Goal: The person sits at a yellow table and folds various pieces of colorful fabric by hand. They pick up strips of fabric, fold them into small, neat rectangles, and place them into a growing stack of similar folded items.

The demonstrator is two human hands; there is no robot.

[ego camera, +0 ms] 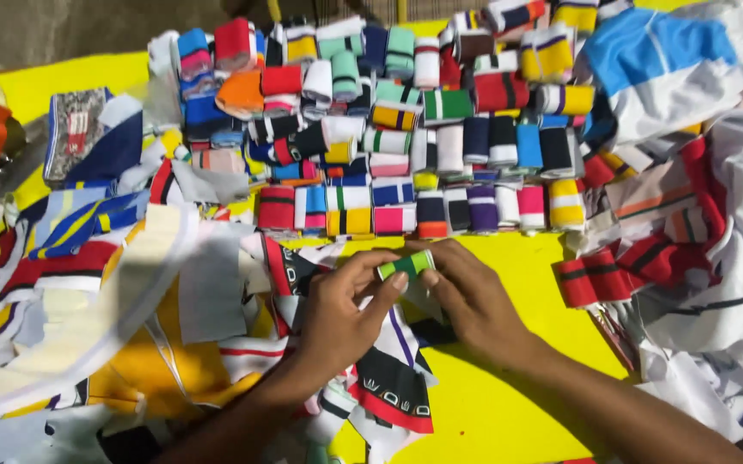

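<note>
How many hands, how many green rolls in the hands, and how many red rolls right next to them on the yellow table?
Hands: 2, left hand and right hand
green roll: 1
red rolls: 2
Total: 5

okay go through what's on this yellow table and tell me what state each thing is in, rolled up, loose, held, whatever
green striped band: rolled, held between both hands.
left hand: fingers closed on the band's left end.
right hand: fingers closed on its right end.
rolled bands: folded tight, packed in rows.
loose strips: unrolled, heaped in a tangle.
red striped rolls: rolled, lying apart from the rows.
white fabric pile: loose, crumpled.
yellow table: partly covered.
</note>
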